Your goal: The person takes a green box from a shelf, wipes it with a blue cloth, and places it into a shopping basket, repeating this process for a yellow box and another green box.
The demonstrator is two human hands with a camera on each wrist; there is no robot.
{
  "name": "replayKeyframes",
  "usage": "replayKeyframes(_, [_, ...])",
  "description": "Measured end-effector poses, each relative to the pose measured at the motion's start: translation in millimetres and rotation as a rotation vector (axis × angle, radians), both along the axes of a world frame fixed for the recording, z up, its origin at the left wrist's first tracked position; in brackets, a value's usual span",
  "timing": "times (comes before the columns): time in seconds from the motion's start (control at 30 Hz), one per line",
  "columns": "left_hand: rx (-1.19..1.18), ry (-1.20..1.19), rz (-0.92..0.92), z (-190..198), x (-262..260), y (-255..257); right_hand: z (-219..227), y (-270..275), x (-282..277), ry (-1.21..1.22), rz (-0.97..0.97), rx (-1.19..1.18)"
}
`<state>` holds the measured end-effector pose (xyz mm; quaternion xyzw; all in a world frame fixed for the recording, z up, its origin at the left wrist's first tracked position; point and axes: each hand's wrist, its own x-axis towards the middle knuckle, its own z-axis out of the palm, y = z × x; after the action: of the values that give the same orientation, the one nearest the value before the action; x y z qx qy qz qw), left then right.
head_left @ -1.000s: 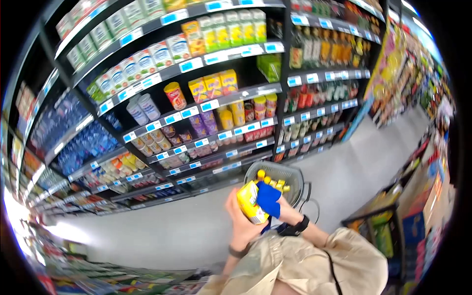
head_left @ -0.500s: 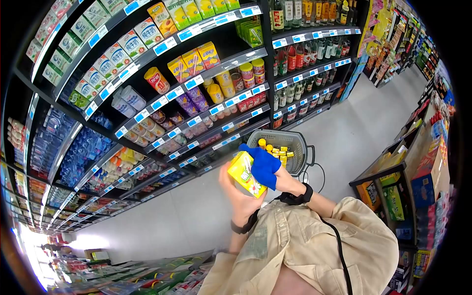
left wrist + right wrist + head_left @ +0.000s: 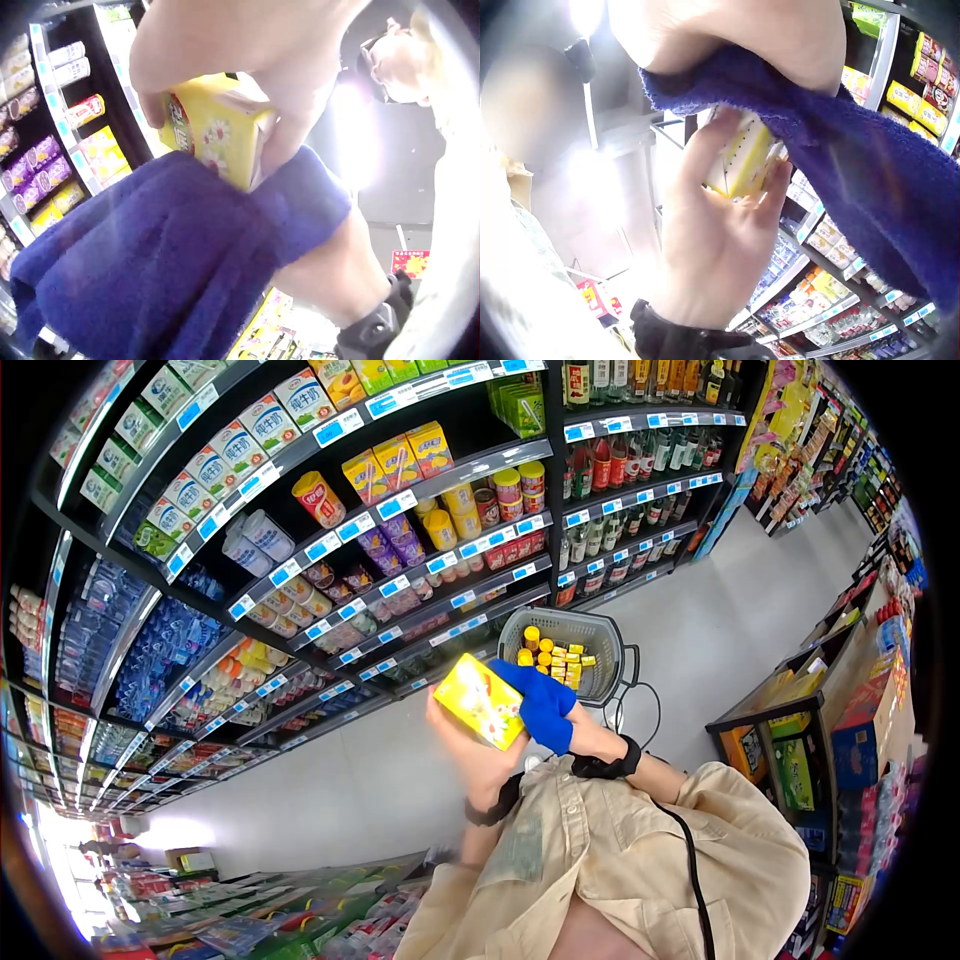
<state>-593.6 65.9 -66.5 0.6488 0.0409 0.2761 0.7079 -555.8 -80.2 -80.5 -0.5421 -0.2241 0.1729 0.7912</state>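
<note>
My left hand (image 3: 478, 760) grips a yellow carton (image 3: 480, 702) printed with white daisies, fingers on one side and thumb on the other in the left wrist view. A blue cloth (image 3: 540, 705) drapes over my right hand (image 3: 590, 738), which holds it against the carton's right side. Seen from the right wrist, the fingers curl over the cloth (image 3: 832, 142) and the left hand (image 3: 720, 232) supports the carton (image 3: 742, 161) from below. Most of the right fingers are hidden under the cloth in the head view.
Beyond the hands, a grey shopping basket (image 3: 603, 635) holds several small yellow packs and yellow-lidded tubs. Long shelves (image 3: 290, 570) of drinks and cans run along the left and front. Display racks (image 3: 780, 735) stand at the right, with grey floor (image 3: 700, 630) between.
The carton has turned in the left hand and moved slightly left, with its daisy-printed face now more toward the camera. The cloth has stayed at its right side. The head view has shifted.
</note>
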Motion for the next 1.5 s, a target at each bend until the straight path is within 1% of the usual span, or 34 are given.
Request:
replayKeyframes(0.07, [0.183, 0.017, -0.017, -16.7, -4.2, 3.6, -29.1, 3.0, 5.7, 0.018, -0.037, 0.067])
replayKeyframes(0.13, [0.376, 0.022, -0.023, -24.0, -8.0, 5.5, -32.6, 3.7, 9.6, 0.088, -0.02, 0.103])
replayKeyframes(0.2, [0.363, -0.007, -0.044, -26.3, -7.6, 3.8, -26.1, 2.5, 13.6, 0.136, 0.002, 0.113])
replayKeyframes(0.27, [0.352, -0.014, -0.054, -26.9, -7.1, 2.7, -17.5, -0.6, 10.9, 0.084, 0.012, 0.076])
replayKeyframes(0.33, [0.4, -0.029, 0.025, -25.2, -2.4, 4.6, -15.1, -5.2, 6.7, 0.065, 0.016, 0.03])
replayKeyframes(0.4, [0.415, -0.037, 0.093, -21.3, 5.2, 11.3, -27.1, -4.9, 7.7, -0.045, 0.021, 0.006])
replayKeyframes(0.43, [0.408, -0.036, 0.123, -18.7, 9.9, 17.9, -29.5, -8.0, 6.3, -0.048, 0.064, 0.019])
replayKeyframes(0.5, [0.41, -0.032, 0.157, -13.1, 15.1, 31.1, -31.2, -8.6, 3.7, -0.021, 0.09, 0.022])
replayKeyframes(0.53, [0.42, -0.029, 0.161, -10.8, 16.7, 35.3, -30.5, -6.4, 2.9, 0.008, 0.072, 0.011])
replayKeyframes(0.57, [0.361, -0.038, 0.155, -11.8, 19.1, 37.1, -29.9, -2.9, 1.9, 0.037, 0.052, 0.003])
replayKeyframes(0.6, [0.305, -0.046, 0.144, -13.3, 21.2, 39.3, -32.8, 2.4, -0.4, 0.173, 0.025, 0.035])
replayKeyframes(0.63, [0.305, -0.054, 0.136, -13.6, 20.4, 39.4, -35.2, 7.7, -2.5, 0.308, -0.01, 0.074])
replayKeyframes(0.7, [0.305, -0.064, 0.115, -14.6, 15.0, 34.2, -36.4, 11.6, 3.0, 0.512, 0.089, 0.112])
replayKeyframes(0.77, [0.353, -0.059, 0.01, -9.6, 10.3, 23.0, -40.4, 13.0, 4.1, 0.709, 0.152, 0.23])
replayKeyframes(0.8, [0.373, -0.057, -0.04, -8.6, 7.9, 17.5, -40.7, 13.3, 2.8, 0.754, 0.14, 0.285])
replayKeyframes(0.87, [0.432, 0.011, -0.051, -13.1, 7.5, 14.5, -39.4, 11.3, 2.3, 0.838, 0.12, 0.386])
replayKeyframes(0.93, [0.534, 0.034, -0.027, -9.0, 12.9, 13.3, -52.9, 9.8, 5.7, 0.797, 0.091, 0.374])
replayKeyframes(0.97, [0.486, -0.006, -0.029, -10.1, 15.4, 12.1, -58.1, 9.8, 5.7, 0.763, 0.07, 0.362])
replayKeyframes(1.07, [0.765, -0.112, 0.0, 3.8, 17.6, 18.7, -63.0, 13.8, 2.7, 0.639, -0.013, 0.313])
replayKeyframes(1.17, [0.955, -0.061, -0.086, 14.3, 18.3, 25.0, -70.4, 12.9, 3.0, 0.16, -0.052, 0.203])
replayKeyframes(1.27, [0.886, 0.018, -0.079, 7.9, 14.2, 23.3, -75.5, 8.8, -0.4, 0.159, -0.004, 0.214])
replayKeyframes(1.33, [0.866, 0.03, -0.135, 10.8, 9.5, 19.7, -60.2, 2.3, -2.3, 0.297, 0.051, 0.294])
replayKeyframes(1.37, [0.854, 0.036, -0.162, 11.0, 6.8, 16.9, -69.3, -2.6, -1.4, 0.427, 0.067, 0.243])
replayKeyframes(1.4, [0.841, 0.018, -0.176, 8.5, 3.7, 13.5, -65.4, -0.5, 1.3, 0.265, 0.008, 0.177])
replayKeyframes(1.47, [0.817, -0.017, -0.199, 3.7, -1.6, 6.4, -51.5, -6.3, 0.9, 0.439, 0.075, 0.296])
replayKeyframes(1.5, [0.828, -0.022, -0.19, 3.5, -3.7, 3.8, -71.1, -7.2, 5.7, 0.504, 0.119, 0.333])
